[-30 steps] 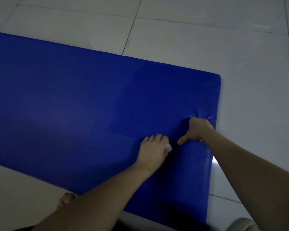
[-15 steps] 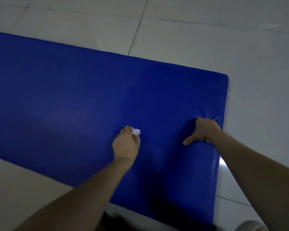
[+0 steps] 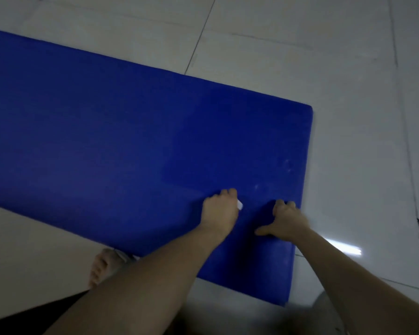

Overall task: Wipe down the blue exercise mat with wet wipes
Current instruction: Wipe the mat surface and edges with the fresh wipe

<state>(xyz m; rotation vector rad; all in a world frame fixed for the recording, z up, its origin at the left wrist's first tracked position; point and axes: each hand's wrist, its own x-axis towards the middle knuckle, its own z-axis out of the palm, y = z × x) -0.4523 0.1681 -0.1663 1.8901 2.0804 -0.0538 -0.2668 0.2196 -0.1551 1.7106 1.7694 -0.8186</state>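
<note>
Your left hand [image 3: 219, 213] is bunched around the wet wipe [image 3: 240, 204], fingers curled over it so that only a white corner shows at its 3 o'clock side. Your right hand [image 3: 287, 222] sits just beside it at 3 o'clock. Its fingers are bent under with the tips bearing on the surface, the thumb is splayed toward 9 o'clock, and it grasps nothing.

Both hands rest on the blue exercise mat [image 3: 107, 141], which lies flat on the tiled floor [image 3: 361, 117]. They are near its right-hand end and toward the edge closest to you.

To do this stroke well, flatten the wipe under your palm instead of keeping it balled, so more of it meets the vinyl. Lean on the bracing hand so the mat does not slide. Work in overlapping passes along the length. Two faint pale marks [image 3: 255, 187] lie at about 1 o'clock from the wiping hand and probably want a firmer rub.

The mat's long axis runs roughly from 9 o'clock to 3 o'clock, tipped a little so the right end sits lower in view. Its short end faces about 3 o'clock, and the other end runs out of view past 9 o'clock.
</note>
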